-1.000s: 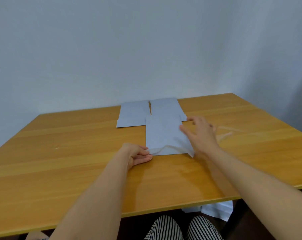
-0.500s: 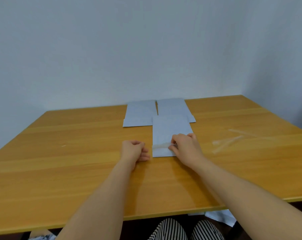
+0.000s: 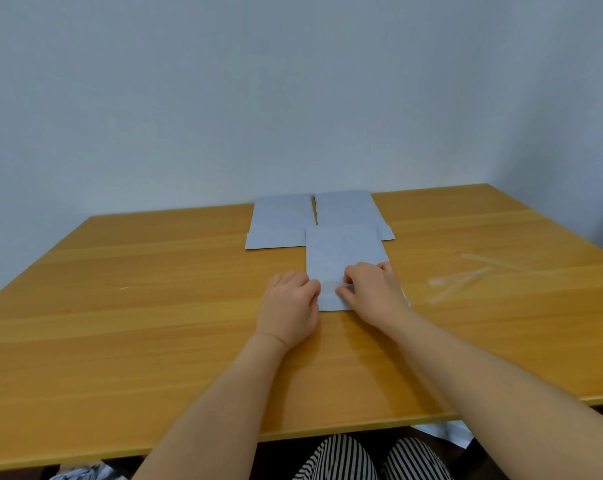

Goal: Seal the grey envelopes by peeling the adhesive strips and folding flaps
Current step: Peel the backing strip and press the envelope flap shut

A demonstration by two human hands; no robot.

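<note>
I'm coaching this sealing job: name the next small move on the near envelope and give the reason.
Probably peel the strip sideways with the right hand, whose fingertips pinch at it, while the left hand steadies the near envelope; its flap looks unfolded.

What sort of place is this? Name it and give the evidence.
Probably a plain room at home or in an office: a wooden table pushed against a bare pale wall, with grey envelopes and peeled clear strips on it.

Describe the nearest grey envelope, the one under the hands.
The nearest grey envelope is plain pale blue-grey paper, lying flat on the wooden table, long side running away from the person, its far end overlapping two other envelopes. The left hand holds its near left edge; the right hand pinches at a pale strip across its near end.
</note>
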